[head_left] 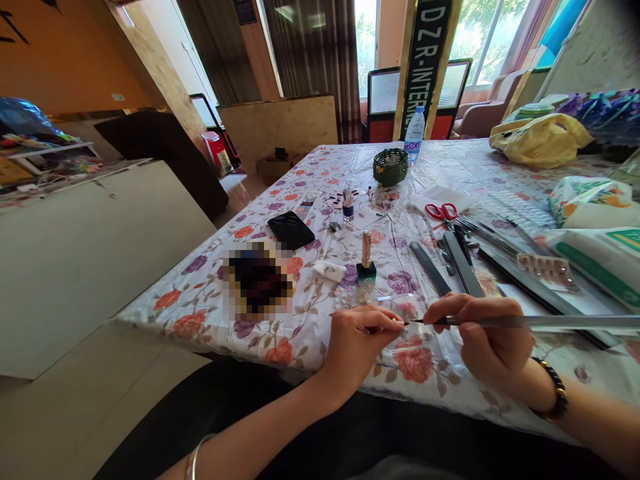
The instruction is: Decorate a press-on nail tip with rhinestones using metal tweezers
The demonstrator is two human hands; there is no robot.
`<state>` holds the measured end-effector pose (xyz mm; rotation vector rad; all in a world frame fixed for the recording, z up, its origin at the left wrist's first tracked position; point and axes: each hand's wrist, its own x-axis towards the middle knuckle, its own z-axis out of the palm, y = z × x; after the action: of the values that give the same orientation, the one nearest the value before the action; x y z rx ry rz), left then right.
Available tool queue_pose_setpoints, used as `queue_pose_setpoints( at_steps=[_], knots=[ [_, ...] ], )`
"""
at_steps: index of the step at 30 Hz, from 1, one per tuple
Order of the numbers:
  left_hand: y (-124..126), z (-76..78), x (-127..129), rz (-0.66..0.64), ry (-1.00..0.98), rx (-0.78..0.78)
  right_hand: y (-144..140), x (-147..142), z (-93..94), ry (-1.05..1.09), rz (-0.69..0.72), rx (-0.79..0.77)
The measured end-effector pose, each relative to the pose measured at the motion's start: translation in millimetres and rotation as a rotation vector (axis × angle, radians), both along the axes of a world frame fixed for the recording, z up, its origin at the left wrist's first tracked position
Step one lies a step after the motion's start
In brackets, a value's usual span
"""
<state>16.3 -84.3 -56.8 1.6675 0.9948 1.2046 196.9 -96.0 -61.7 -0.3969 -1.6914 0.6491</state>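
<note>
Brush (525, 322) gripped in right hand (487, 340) — tip met nail tip pinched by left fingers (387, 325); painting underway, steadiness needed.

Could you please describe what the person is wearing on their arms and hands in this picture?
Both forearms are bare, with no sleeves and no gloves. The left hand has a thin silver bangle further up its forearm. The right hand has a bracelet of dark round beads, with one or two amber beads, at the wrist. No rings show.
</note>
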Motion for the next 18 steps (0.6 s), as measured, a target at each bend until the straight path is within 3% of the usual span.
queue_pose_setpoints(
  at_steps=[18],
  knots=[
    [0.2, -1.2, -1.1, -0.008, 0.017, 0.068, -2.5, 0.1, 7.1, -0.095, 0.029, 0.007]
  ],
)
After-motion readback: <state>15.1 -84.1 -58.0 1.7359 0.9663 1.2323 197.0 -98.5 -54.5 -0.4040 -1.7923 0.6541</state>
